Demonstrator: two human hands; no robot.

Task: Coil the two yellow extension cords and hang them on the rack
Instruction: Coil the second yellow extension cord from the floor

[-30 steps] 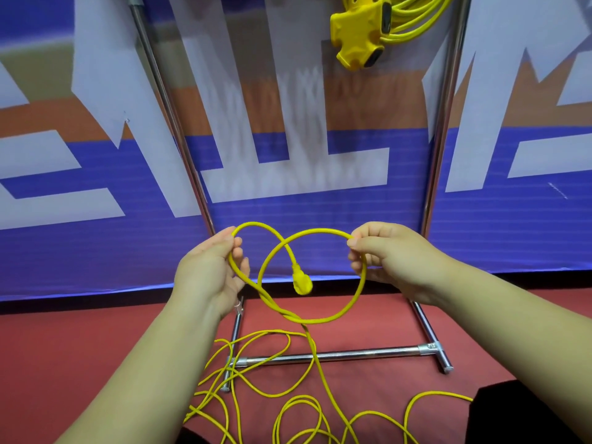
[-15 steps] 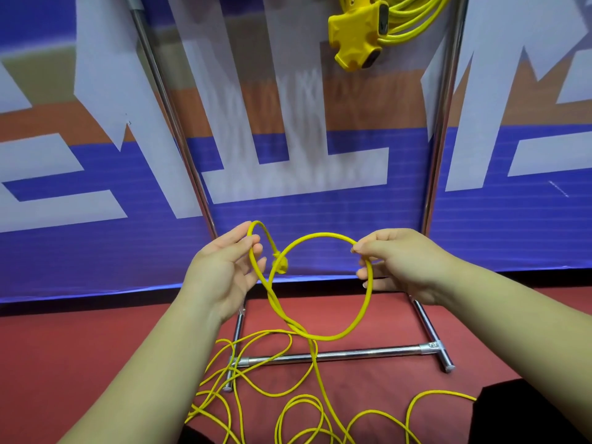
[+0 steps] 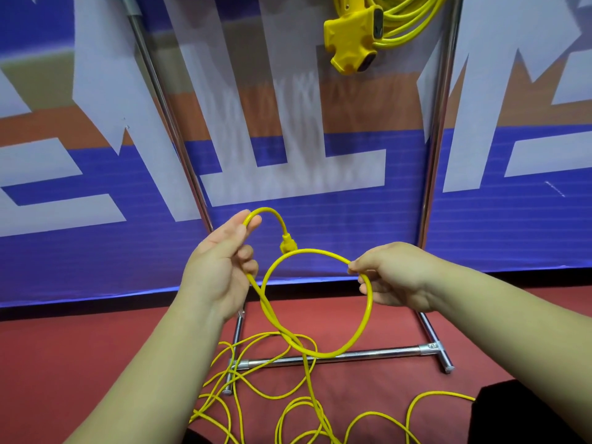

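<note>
Both hands, left (image 3: 221, 270) and right (image 3: 395, 277), pinched one loop of yellow cord (image 3: 362, 328) before the rack (image 3: 432, 187); slack lay on floor (image 3: 80, 363).

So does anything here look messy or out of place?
Only the loose yellow cord sprawled in tangled loops on the red floor around the rack's base. The other cord already hangs coiled up top. Nothing looks damaged.

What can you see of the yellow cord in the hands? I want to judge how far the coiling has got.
The yellow cord is thin and glossy, with one loop formed. The left hand pinches it near its plug, which dangles at the loop's top; the right hand pinches the loop's right side. The rest trails down, tangled on the red floor.
</note>
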